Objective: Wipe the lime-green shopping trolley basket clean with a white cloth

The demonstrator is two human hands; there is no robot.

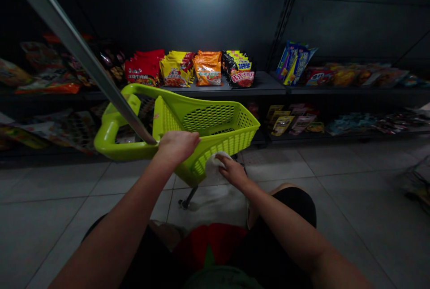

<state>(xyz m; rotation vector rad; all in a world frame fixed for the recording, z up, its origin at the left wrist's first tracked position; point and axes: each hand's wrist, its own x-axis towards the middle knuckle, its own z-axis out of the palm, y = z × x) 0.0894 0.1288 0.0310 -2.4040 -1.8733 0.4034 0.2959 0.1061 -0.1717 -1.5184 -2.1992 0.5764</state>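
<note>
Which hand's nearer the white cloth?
Right: the right hand is on the white cloth. The left hand is apart from it, holding the lime-green plastic basket.

Right of the green basket (204, 123) there's room — the right hand (233, 171) could pass over the floor tiles (285, 166) to the shelf (258, 84). On the left, a metal pole (80, 53) slants across, barring the way to the packets (144, 67).
</note>
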